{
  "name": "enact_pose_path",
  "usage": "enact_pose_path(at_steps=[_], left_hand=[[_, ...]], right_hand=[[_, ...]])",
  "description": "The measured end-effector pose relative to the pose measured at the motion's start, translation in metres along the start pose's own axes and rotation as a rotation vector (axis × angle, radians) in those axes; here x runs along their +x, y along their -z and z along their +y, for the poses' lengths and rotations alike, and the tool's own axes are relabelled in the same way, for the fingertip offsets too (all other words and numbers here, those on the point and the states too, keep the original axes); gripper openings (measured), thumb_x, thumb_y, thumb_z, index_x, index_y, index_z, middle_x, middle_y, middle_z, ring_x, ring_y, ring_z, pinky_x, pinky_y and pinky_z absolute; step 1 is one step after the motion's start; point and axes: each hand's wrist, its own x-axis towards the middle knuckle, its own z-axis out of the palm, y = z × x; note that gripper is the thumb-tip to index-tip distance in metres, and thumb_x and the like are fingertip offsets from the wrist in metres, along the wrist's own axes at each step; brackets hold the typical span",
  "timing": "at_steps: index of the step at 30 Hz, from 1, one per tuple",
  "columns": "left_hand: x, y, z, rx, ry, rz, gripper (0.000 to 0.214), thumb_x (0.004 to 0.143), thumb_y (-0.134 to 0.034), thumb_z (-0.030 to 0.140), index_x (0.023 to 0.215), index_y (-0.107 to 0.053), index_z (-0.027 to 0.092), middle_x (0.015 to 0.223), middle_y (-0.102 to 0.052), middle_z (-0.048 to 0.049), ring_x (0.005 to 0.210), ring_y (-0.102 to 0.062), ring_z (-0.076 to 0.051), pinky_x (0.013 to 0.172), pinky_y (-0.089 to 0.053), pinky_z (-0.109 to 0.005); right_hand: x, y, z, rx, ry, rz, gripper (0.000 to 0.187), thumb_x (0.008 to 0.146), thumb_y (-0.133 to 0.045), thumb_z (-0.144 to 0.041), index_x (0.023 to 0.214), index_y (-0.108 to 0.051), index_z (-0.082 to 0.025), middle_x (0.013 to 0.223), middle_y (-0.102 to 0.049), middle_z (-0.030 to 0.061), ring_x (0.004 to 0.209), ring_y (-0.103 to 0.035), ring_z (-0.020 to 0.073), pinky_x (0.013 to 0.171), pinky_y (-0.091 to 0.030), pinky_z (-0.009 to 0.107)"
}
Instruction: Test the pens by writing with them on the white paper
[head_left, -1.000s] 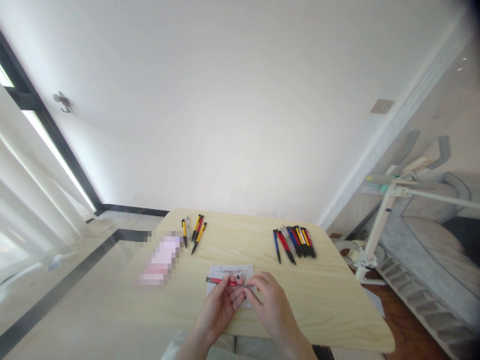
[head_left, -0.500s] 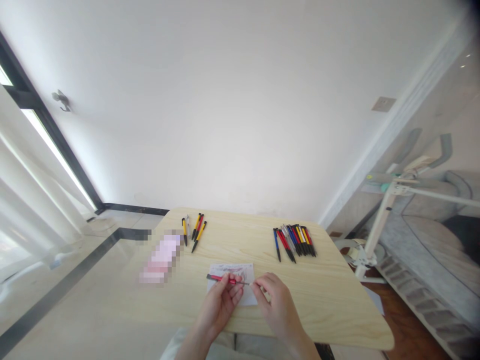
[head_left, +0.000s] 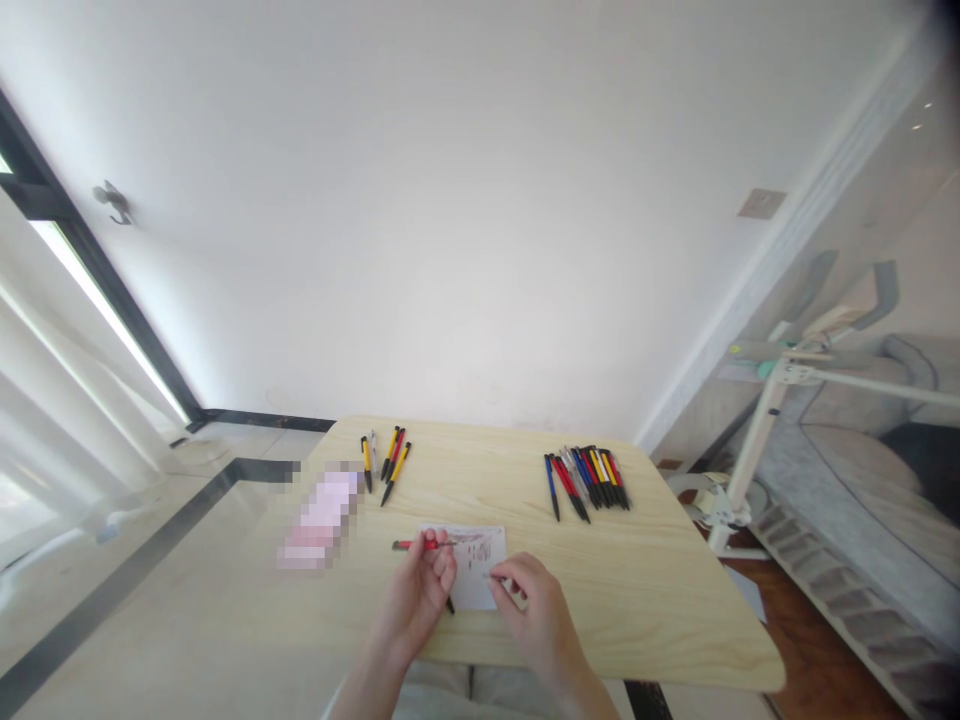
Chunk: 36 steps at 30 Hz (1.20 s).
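My left hand holds a red pen with a dark end pointing left. A thin refill sticks out of its right end, above the paper. My right hand is closed in a pinch just above the right side of the white paper. Something small and thin shows at its fingertips, too small to name. Reddish-brown scribbles cover part of the paper. A black pointed piece pokes out beside my left hand at the paper's lower left edge; the rest is hidden.
Several yellow, red and white pens lie at the table's far left. A larger row of blue, red, yellow and white pens lies at the right. A blurred-out pink object is at the left of the wooden table. The wall stands behind.
My hands have moved apart. The left has gone slightly left and up with the red pen, and the right has drawn away from the refill's end. The black pointed piece now shows.
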Motion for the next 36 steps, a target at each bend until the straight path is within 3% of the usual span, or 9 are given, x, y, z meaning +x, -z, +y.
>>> enact_pose_path(at_steps=[5, 11, 18, 23, 25, 29, 32, 36], left_hand=[[0.003, 0.001, 0.018, 0.004, -0.104, 0.084, 0.016, 0.082, -0.045, 0.014, 0.073, -0.059, 0.013, 0.074, -0.064, -0.0039, 0.067, -0.062, -0.010, 0.063, -0.052, -0.022], [0.009, 0.005, 0.016, -0.005, -0.100, 0.123, 0.015, 0.082, -0.046, 0.014, 0.075, -0.058, 0.013, 0.076, -0.065, -0.0052, 0.070, -0.062, -0.011, 0.065, -0.052, -0.023], [0.007, 0.006, 0.017, -0.026, -0.112, 0.083, 0.017, 0.083, -0.044, 0.015, 0.073, -0.059, 0.013, 0.073, -0.064, -0.0041, 0.068, -0.062, -0.011, 0.063, -0.051, -0.022], [0.006, 0.008, 0.017, -0.071, -0.143, 0.083, 0.020, 0.083, -0.043, 0.013, 0.074, -0.060, 0.013, 0.073, -0.065, -0.0047, 0.069, -0.062, -0.011, 0.065, -0.051, -0.021], [0.006, 0.008, 0.018, -0.090, -0.156, 0.081, 0.021, 0.084, -0.042, 0.013, 0.074, -0.061, 0.013, 0.073, -0.066, -0.0045, 0.070, -0.062, -0.010, 0.066, -0.051, -0.021], [0.006, 0.009, 0.020, -0.093, -0.181, 0.066, 0.023, 0.084, -0.040, 0.013, 0.075, -0.062, 0.013, 0.074, -0.066, -0.0042, 0.070, -0.063, -0.010, 0.065, -0.050, -0.021], [0.007, 0.010, 0.020, -0.068, -0.166, 0.056, 0.023, 0.084, -0.041, 0.014, 0.074, -0.061, 0.013, 0.074, -0.066, -0.0040, 0.070, -0.063, -0.012, 0.065, -0.051, -0.022], [0.007, 0.011, 0.018, -0.044, -0.138, 0.059, 0.019, 0.083, -0.044, 0.014, 0.074, -0.061, 0.014, 0.076, -0.067, -0.0044, 0.073, -0.063, -0.013, 0.069, -0.051, -0.026]], right_hand=[[-0.001, -0.027, -0.020, -0.027, 0.160, -0.105, 0.015, 0.074, -0.052, -0.011, 0.076, -0.062, -0.021, 0.077, -0.062, 0.0026, 0.076, -0.053, 0.0167, 0.070, -0.041, 0.028], [-0.010, -0.043, -0.027, -0.006, 0.301, -0.234, 0.013, 0.071, -0.057, -0.011, 0.075, -0.061, -0.022, 0.081, -0.064, -0.0017, 0.081, -0.054, 0.0140, 0.077, -0.039, 0.026], [-0.009, -0.031, -0.024, -0.063, 0.242, -0.227, 0.012, 0.075, -0.051, -0.011, 0.075, -0.060, -0.020, 0.080, -0.064, 0.0004, 0.086, -0.052, 0.0170, 0.079, -0.037, 0.030], [-0.017, -0.045, -0.032, 0.023, 0.329, -0.308, 0.011, 0.072, -0.053, -0.011, 0.072, -0.059, -0.021, 0.085, -0.064, -0.0005, 0.085, -0.053, 0.0160, 0.080, -0.037, 0.028], [-0.020, -0.047, -0.031, 0.025, 0.297, -0.287, 0.012, 0.071, -0.054, -0.010, 0.072, -0.059, -0.020, 0.084, -0.064, 0.0003, 0.084, -0.053, 0.0164, 0.079, -0.038, 0.027], [-0.018, -0.032, -0.023, -0.001, 0.178, -0.193, 0.018, 0.075, -0.048, -0.009, 0.082, -0.060, -0.020, 0.082, -0.063, 0.0019, 0.083, -0.053, 0.0160, 0.078, -0.039, 0.027], [-0.012, -0.018, -0.018, -0.021, 0.157, -0.199, 0.017, 0.076, -0.049, -0.009, 0.083, -0.059, -0.020, 0.083, -0.063, 0.0018, 0.084, -0.053, 0.0161, 0.079, -0.038, 0.028], [-0.008, -0.019, -0.017, -0.053, 0.139, -0.206, 0.016, 0.076, -0.051, -0.009, 0.084, -0.060, -0.020, 0.084, -0.063, 0.0017, 0.093, -0.049, 0.0176, 0.084, -0.034, 0.030]])
